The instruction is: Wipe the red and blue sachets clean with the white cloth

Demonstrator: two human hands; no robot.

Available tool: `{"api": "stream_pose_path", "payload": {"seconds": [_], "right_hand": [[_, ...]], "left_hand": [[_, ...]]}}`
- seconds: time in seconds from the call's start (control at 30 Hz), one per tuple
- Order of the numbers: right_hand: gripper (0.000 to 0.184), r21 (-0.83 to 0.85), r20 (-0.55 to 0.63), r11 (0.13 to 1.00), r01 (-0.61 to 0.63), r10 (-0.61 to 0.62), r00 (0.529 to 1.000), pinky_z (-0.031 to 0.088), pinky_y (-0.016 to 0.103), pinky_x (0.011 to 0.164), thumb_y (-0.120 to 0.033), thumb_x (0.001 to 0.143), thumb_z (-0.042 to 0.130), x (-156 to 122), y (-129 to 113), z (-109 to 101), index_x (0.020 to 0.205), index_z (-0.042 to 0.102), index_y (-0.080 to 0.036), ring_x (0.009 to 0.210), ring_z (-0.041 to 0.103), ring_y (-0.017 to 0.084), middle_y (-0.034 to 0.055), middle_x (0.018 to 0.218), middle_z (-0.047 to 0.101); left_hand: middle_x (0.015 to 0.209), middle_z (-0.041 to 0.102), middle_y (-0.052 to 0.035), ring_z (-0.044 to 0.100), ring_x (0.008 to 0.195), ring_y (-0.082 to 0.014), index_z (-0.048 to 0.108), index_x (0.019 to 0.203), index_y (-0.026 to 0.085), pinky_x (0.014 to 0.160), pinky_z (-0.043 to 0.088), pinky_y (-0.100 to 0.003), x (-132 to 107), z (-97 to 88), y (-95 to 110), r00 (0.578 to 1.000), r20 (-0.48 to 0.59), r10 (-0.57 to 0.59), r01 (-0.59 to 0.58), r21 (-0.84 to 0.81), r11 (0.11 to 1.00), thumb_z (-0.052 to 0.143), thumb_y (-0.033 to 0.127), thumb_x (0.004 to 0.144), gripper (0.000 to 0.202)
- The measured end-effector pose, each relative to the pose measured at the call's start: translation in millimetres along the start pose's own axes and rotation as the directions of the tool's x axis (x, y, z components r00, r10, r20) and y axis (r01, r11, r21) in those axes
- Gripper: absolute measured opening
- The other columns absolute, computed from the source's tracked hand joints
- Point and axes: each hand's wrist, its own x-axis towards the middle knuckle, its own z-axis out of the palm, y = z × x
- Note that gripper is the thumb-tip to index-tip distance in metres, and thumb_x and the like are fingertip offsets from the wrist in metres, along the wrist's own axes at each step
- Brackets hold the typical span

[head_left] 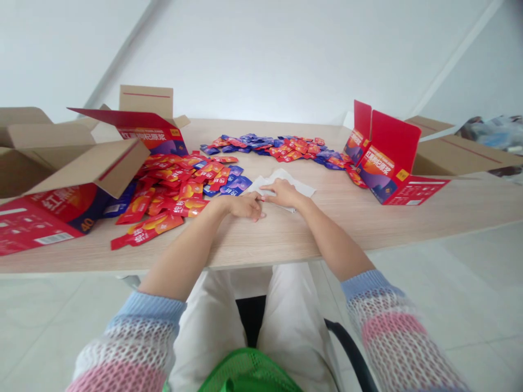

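My left hand (245, 206) rests on the table with its fingers curled inward. A tiny red spot shows at its fingertips, too small to name. My right hand (281, 192) lies over a crumpled white cloth or tissue (303, 188), with two fingers stretched apart toward my left hand; the fingertips of both hands meet or nearly meet. Part of the white piece is hidden under my right hand. Close to my left hand lie blue sachets (236, 184) and a heap of red sachets (171, 182).
An open red carton (53, 212) stands at the left, another open carton (151, 136) behind it. At the right is a third open carton (384, 163). A row of mixed red and blue sachets (261, 144) curves along the back of the wooden table (261, 242).
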Motion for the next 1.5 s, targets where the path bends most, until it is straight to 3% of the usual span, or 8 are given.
{"api": "stream_pose_path", "payload": {"seconds": [0.23,0.5,0.67,0.93,1.0,1.23,1.37,1.5], "right_hand": [[0.05,-0.04,0.027,0.989,-0.142,0.143,0.989,0.042,0.035,0.089,-0.055,0.088,0.049,7.1,18.9,3.7,0.134,0.052,-0.034,0.112,0.056,0.028,0.0095,0.127,0.058],[0.037,0.052,-0.066,0.881,-0.471,0.473,0.878,0.046,0.036,0.082,-0.033,0.09,0.049,13.9,47.0,6.1,0.124,0.059,-0.041,0.107,0.061,0.028,0.0054,0.121,0.064],[0.044,0.101,-0.137,0.865,-0.491,0.501,0.855,0.047,0.034,0.082,-0.021,0.091,0.039,13.9,59.2,9.6,0.125,0.06,-0.039,0.108,0.06,0.027,0.0046,0.124,0.062],[0.058,-0.055,-0.024,0.907,-0.417,0.416,0.909,0.037,0.057,0.094,-0.06,0.089,0.039,7.9,42.1,6.4,0.144,0.033,-0.04,0.126,0.037,0.036,0.0125,0.141,0.04],[0.057,-0.088,-0.026,0.896,-0.435,0.435,0.9,0.038,0.057,0.093,-0.059,0.09,0.037,9.1,40.9,10.2,0.144,0.029,-0.043,0.125,0.036,0.033,0.012,0.14,0.038],[0.046,0.116,-0.168,0.737,-0.666,0.675,0.718,0.042,0.045,0.091,-0.033,0.097,0.028,10.2,75.4,5.4,0.142,0.037,-0.038,0.121,0.044,0.029,0.0111,0.133,0.048],[0.051,0.292,-0.296,0.821,-0.49,0.565,0.77,0.041,0.035,0.094,-0.028,0.098,0.018,12.4,80.5,-8.6,0.142,0.041,-0.017,0.117,0.05,0.026,0.0149,0.13,0.054],[0.052,0.183,-0.373,0.932,-0.314,0.361,0.855,0.035,0.039,0.102,-0.031,0.097,0.02,12.9,49.8,-14.3,0.144,0.036,-0.016,0.125,0.043,0.028,0.0135,0.138,0.047]], "left_hand": [[0.131,0.043,-0.0057,0.025,0.132,-0.0271,0.067,0.076,0.018,0.112,0.019,-0.034,2.6,-2.0,-1.5,0.999,0.026,-0.032,0.033,-0.044,0.999,0.047,0.062,0.081,0.049],[0.131,0.042,-0.0052,0.02,0.134,-0.0267,0.065,0.08,0.019,0.112,0.021,-0.035,0.2,-3.2,-0.1,0.998,0.062,-0.016,0.018,-0.031,0.999,0.043,0.063,0.083,0.05],[0.134,0.038,-0.0056,0.019,0.135,-0.0257,0.065,0.079,0.018,0.112,0.021,-0.033,-0.6,-2.6,1.4,0.999,0.039,-0.016,0.017,-0.008,1.0,0.042,0.059,0.085,0.047],[0.125,0.046,-0.005,0.018,0.136,-0.0249,0.064,0.077,0.019,0.113,0.017,-0.034,0.7,-2.2,2.7,0.998,0.058,-0.015,0.014,0.02,1.0,0.042,0.055,0.086,0.043],[0.127,0.045,-0.005,0.017,0.136,-0.0259,0.064,0.076,0.019,0.113,0.017,-0.035,2.2,-1.4,2.4,0.998,0.054,-0.032,0.031,0.026,0.999,0.042,0.055,0.085,0.043],[0.137,0.036,-0.005,0.017,0.137,-0.0255,0.065,0.084,0.019,0.114,0.016,-0.035,1.2,-4.4,5.6,0.994,0.092,-0.063,0.059,0.043,0.997,0.04,0.057,0.086,0.046],[0.136,0.036,-0.0048,0.018,0.137,-0.0239,0.064,0.083,0.018,0.113,0.017,-0.032,-2.0,-4.9,4.8,0.995,0.094,-0.016,0.014,0.02,1.0,0.043,0.054,0.086,0.041],[0.133,0.042,-0.0041,0.019,0.136,-0.0248,0.064,0.081,0.019,0.112,0.02,-0.032,-1.0,-1.9,0.7,0.998,0.058,-0.008,0.009,-0.022,1.0,0.047,0.053,0.083,0.038]]}}
